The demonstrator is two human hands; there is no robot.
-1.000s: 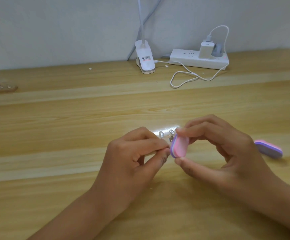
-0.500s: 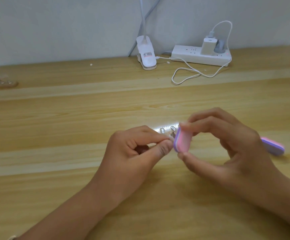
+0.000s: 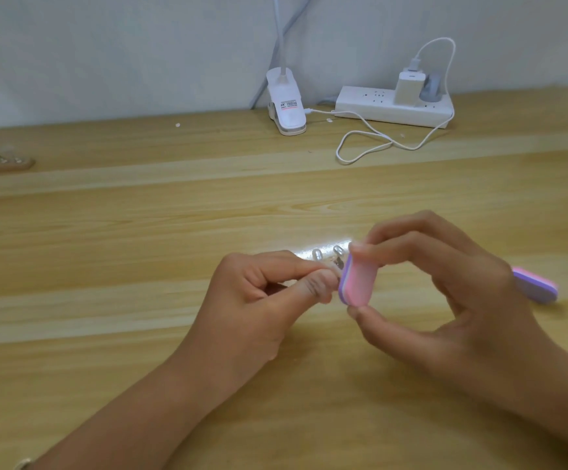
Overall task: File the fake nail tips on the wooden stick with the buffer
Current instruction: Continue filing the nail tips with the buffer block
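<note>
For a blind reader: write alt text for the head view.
The right hand pinches a pink-and-purple foam buffer block against clear fake nail tips held by the left hand, above a light wooden table. A second such buffer lies at right.

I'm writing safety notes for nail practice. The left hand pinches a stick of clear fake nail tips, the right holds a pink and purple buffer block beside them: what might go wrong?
The left hand, pinching the hidden wooden stick, has its thumb beside the pink and purple buffer block; a stroke may scrape skin. The right hand holds the block only by fingertips; it might slip. The clear fake nail tips poke past the fingers; hard pressure may pop one off.
</note>
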